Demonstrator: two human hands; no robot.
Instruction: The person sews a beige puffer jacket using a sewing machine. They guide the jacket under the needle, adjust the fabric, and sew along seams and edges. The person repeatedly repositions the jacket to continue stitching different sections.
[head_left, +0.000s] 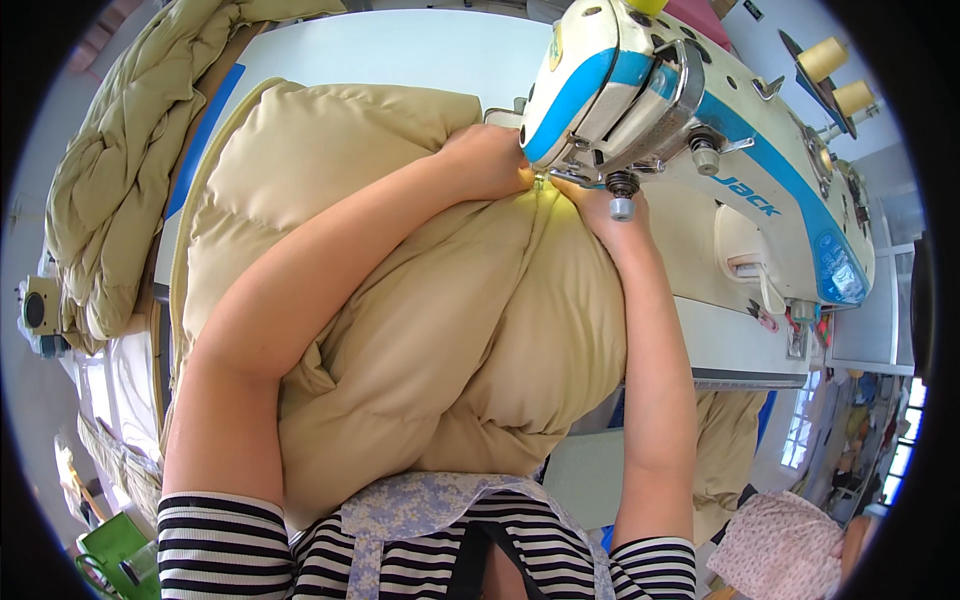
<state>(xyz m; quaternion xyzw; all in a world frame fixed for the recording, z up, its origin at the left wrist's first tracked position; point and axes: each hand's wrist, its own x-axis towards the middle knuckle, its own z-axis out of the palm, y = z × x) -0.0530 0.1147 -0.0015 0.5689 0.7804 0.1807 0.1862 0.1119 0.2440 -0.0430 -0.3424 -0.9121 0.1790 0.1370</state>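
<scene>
A khaki padded garment lies bunched over the sewing table and down toward my lap. Its quilted folds run up to the lit needle area of the white and blue sewing machine. Just left of the needle, my left hand is closed on the garment, its fingertips partly hidden by the machine head. To the right of the needle, my right hand rests against the garment. The machine head covers its fingers, so their grip cannot be made out.
Another khaki padded piece is heaped at the left. Yellow thread cones stand on the machine's right. Small scissors lie on the table. Behind at lower right, a person in a patterned top is partly visible.
</scene>
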